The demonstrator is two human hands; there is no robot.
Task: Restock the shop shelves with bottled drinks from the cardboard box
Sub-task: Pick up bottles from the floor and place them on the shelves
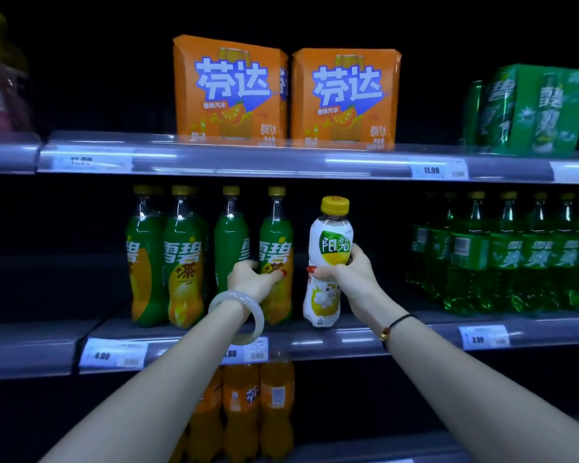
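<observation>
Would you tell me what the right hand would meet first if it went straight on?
Likely nothing near: the right hand, gripping the white bottle, points into a dark gap; depth is unclear.

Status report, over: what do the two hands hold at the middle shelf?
Left grip holds green-and-orange bottle. Right grip holds white yellow-capped bottle, upright at middle shelf front. Green bottles stand apart, right side.

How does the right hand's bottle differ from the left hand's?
The white bottle in the right hand is shorter, wide-capped; the green bottle in the left hand is taller, narrow-necked. The white bottle's body is pale, the green bottle's green-and-orange. Both upright, yellow-capped.
</observation>
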